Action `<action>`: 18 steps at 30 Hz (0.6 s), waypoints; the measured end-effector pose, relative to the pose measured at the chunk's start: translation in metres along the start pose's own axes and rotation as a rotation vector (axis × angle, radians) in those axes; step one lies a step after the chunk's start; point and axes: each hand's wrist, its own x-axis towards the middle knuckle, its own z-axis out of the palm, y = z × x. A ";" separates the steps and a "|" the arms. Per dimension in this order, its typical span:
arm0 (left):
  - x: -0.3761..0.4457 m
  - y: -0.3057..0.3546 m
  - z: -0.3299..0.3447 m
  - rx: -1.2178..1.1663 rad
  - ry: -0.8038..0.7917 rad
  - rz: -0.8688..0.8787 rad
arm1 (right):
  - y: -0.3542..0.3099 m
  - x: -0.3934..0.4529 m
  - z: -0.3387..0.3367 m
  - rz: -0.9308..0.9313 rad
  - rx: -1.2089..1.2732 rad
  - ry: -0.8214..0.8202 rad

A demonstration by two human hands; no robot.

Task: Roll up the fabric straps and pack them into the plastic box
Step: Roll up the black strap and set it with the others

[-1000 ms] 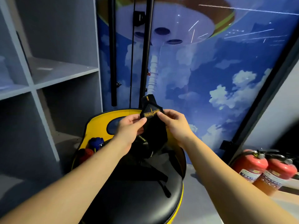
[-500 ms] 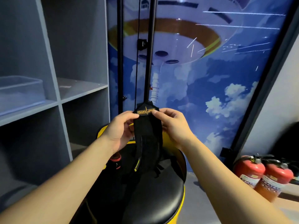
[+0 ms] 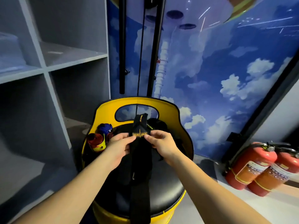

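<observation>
- You pinch the black fabric strap (image 3: 140,159) at its yellow "SHARP SWORD" label: your left hand (image 3: 120,147) on one edge, your right hand (image 3: 163,145) on the other.
- The woven strap hangs down over the round, glossy black seat (image 3: 168,191).
- The yellow backrest (image 3: 181,126) shelters blue and red rolled items (image 3: 101,136).
- Two red fire extinguishers (image 3: 258,167) stand to the right.
</observation>
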 end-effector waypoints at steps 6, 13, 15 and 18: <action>0.047 -0.017 -0.002 0.042 -0.041 -0.043 | 0.029 0.037 -0.008 0.027 0.031 -0.029; 0.089 -0.047 -0.011 0.050 0.060 -0.004 | 0.073 0.088 -0.039 0.087 -0.186 0.070; 0.100 -0.050 -0.013 0.041 0.087 -0.004 | 0.081 0.103 -0.055 0.115 -0.272 0.119; 0.115 -0.053 -0.015 0.042 0.133 0.003 | 0.090 0.127 -0.078 0.102 -0.460 0.164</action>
